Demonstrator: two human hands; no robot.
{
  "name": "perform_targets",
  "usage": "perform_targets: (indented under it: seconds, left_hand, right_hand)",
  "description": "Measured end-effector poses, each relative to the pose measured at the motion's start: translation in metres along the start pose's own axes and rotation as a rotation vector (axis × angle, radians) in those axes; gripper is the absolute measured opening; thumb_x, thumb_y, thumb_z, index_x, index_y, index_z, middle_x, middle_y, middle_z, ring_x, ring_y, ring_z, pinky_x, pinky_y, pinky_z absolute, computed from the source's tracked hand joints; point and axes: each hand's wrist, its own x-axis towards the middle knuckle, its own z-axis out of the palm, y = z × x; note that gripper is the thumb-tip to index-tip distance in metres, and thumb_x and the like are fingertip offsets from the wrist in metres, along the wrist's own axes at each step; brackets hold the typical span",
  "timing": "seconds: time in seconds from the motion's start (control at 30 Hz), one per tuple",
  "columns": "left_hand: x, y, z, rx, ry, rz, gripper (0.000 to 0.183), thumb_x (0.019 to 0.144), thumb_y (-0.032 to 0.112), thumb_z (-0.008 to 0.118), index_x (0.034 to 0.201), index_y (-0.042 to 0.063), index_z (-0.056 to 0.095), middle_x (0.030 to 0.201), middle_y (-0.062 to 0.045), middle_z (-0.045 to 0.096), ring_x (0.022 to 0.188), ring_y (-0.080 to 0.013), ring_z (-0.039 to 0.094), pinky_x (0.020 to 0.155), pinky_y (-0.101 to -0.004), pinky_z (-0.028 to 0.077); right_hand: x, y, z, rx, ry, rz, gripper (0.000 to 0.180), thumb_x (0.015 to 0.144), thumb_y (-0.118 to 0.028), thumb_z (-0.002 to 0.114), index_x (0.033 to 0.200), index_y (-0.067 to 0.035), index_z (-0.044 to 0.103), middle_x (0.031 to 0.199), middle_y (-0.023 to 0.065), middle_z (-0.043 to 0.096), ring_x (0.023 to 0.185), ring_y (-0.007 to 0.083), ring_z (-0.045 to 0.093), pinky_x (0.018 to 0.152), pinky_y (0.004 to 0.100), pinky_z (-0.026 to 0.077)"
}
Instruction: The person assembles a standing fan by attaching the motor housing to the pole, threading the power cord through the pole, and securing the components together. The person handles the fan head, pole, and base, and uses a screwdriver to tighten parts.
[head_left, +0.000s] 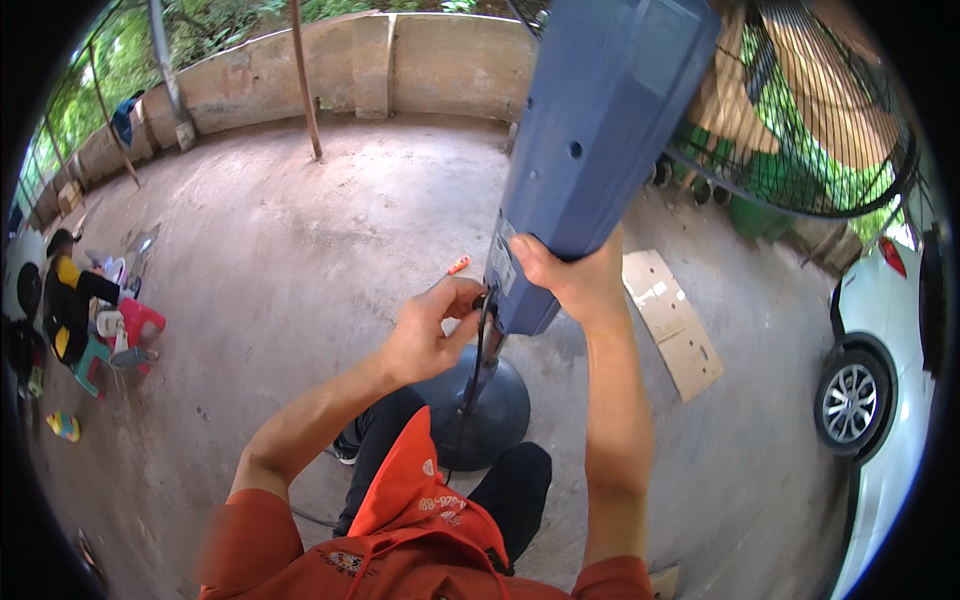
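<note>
A blue plastic housing (577, 150) of a large pedestal fan rises tilted in front of me. My right hand (581, 281) grips its lower end, with the thumb across the near face. At the housing's lower left edge, my left hand (431, 330) pinches a small black part (480, 302) between thumb and fingers; its exact kind is hidden. A black cord (478, 367) runs down from there along the metal pole (492, 346). The round dark base (480, 420) stands on the concrete between my legs. The fan's wire grille (795, 180) spreads at the upper right.
A screwdriver (458, 265) with a red and yellow handle lies beyond my left hand. Flattened cardboard (671, 322) and a white car (877, 300) are at right. A seated person (67, 289) is at far left by a red stool (140, 319). A metal post (305, 82) stands ahead.
</note>
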Motion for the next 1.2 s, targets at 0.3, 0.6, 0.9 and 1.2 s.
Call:
perform_targets:
  seconds: [0.3,0.6,0.9,1.2]
  left_hand:
    - [0.009,-0.003,0.004,0.468,-0.028,0.296,0.026,0.092,0.002,0.067,0.115,-0.002,0.055,0.082,-0.019,0.064,0.072,-0.0408,0.066,0.064,-0.0472,0.053]
    - [0.013,-0.001,0.008,0.679,-0.022,0.372,0.018,0.094,0.005,0.066,0.106,-0.001,0.054,0.082,-0.019,0.062,0.069,-0.0395,0.064,0.061,-0.0478,0.052]
    - [0.018,0.003,0.013,0.069,-0.12,-0.532,0.03,0.113,0.023,0.041,0.099,0.001,0.055,0.066,-0.015,0.06,0.054,-0.0322,0.059,0.057,-0.0409,0.05]
    - [0.019,-0.001,0.0,0.65,-0.073,0.403,0.016,0.098,0.013,0.06,0.103,0.001,0.052,0.076,-0.018,0.06,0.072,-0.0408,0.063,0.063,-0.05,0.051]
  right_hand:
    - [0.006,0.008,-0.017,-0.095,-0.019,-0.045,0.031,0.074,0.0,0.081,0.099,-0.001,0.063,0.086,0.0033,0.066,0.073,0.0102,0.064,0.065,0.0293,0.055]
    - [0.011,0.005,-0.016,-0.014,-0.071,-0.09,0.029,0.074,-0.003,0.082,0.097,-0.003,0.064,0.083,0.0002,0.064,0.072,0.0086,0.06,0.064,0.0282,0.051]
    - [0.011,0.0,-0.023,0.04,-0.083,-0.067,0.028,0.075,-0.003,0.081,0.098,-0.004,0.065,0.085,-0.0003,0.064,0.073,0.0077,0.06,0.065,0.0275,0.051]
    - [0.009,0.0,-0.019,0.002,-0.075,-0.09,0.029,0.075,-0.005,0.082,0.098,-0.003,0.064,0.086,0.0005,0.064,0.075,0.0088,0.061,0.067,0.0288,0.052]
